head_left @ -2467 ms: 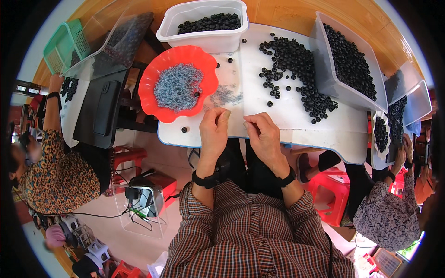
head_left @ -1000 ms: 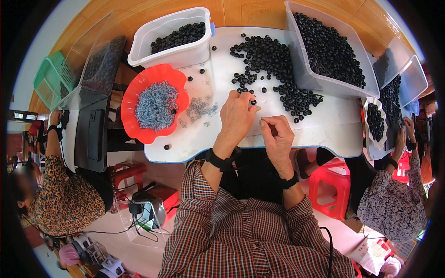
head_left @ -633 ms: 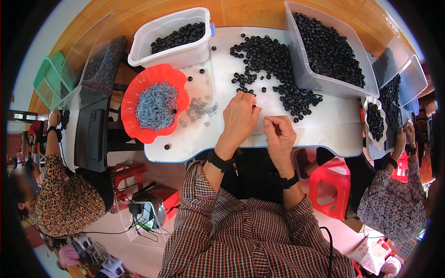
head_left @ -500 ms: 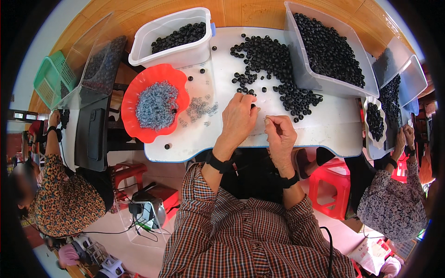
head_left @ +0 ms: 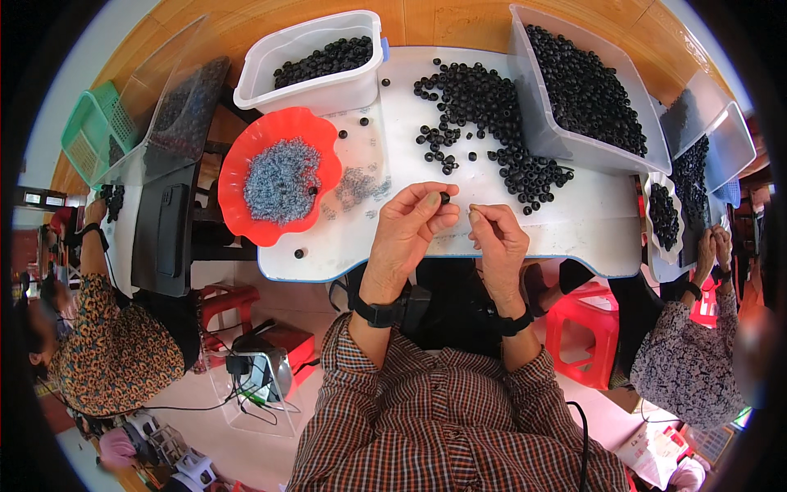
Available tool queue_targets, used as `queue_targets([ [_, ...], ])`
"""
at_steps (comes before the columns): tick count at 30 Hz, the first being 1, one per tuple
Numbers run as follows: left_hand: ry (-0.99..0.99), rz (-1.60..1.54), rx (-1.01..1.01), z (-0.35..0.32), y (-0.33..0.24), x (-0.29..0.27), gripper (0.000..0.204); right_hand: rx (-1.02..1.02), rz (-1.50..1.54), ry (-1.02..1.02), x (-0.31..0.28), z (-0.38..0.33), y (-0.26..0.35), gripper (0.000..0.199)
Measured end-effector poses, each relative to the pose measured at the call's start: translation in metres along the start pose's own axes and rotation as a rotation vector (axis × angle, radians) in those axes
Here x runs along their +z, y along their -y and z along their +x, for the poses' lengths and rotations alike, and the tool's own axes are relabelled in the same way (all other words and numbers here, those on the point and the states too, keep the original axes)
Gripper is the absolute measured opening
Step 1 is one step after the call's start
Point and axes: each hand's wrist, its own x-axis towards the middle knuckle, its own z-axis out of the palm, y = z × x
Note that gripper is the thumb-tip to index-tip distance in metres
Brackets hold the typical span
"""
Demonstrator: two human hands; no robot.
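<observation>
My left hand (head_left: 404, 238) is turned partly palm up in front of me, just above the table's near edge. Between its thumb and fingers it pinches a small black round piece (head_left: 444, 198). To its right, my right hand (head_left: 502, 246) has thumb and forefinger pressed together; whatever lies between them is too small to make out. The fingertips of both hands are a short gap apart. Beyond them, a loose pile of black round pieces (head_left: 475, 102), some with a hole showing, spreads over the white table (head_left: 402, 115).
At left stands a red scalloped bowl (head_left: 326, 156) of small clear-grey coiled parts, several spilled beside it. A white tub (head_left: 320, 101) and a large translucent bin (head_left: 574, 148), both holding black pieces, stand at the back. People work at tables on both sides; red stools (head_left: 580, 336) stand below.
My left hand has drawn back toward me from near the pile and rolled over, showing the black round piece in its fingertips. My right hand stays nearly in place, still pinched.
</observation>
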Motion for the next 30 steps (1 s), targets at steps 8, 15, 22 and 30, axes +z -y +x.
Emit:
queue_targets([
  [8,-0.018,-0.128,-0.012,-0.02,0.008,-0.007,0.022,-0.034,0.046,0.072,0.013,-0.006,0.026,0.012],
  [15,-0.05,-0.134,-0.003,-0.031,0.012,-0.007,0.022,-0.042,0.058,0.146,0.02,-0.012,0.026,0.013],
  [22,-0.096,-0.094,0.022,-0.035,0.014,-0.009,0.022,-0.097,0.039,0.176,0.027,-0.015,0.024,0.015],
  [30,-0.13,-0.016,0.069,-0.04,0.013,-0.008,0.021,-0.136,-0.041,0.193,0.028,-0.016,0.021,0.013],
])
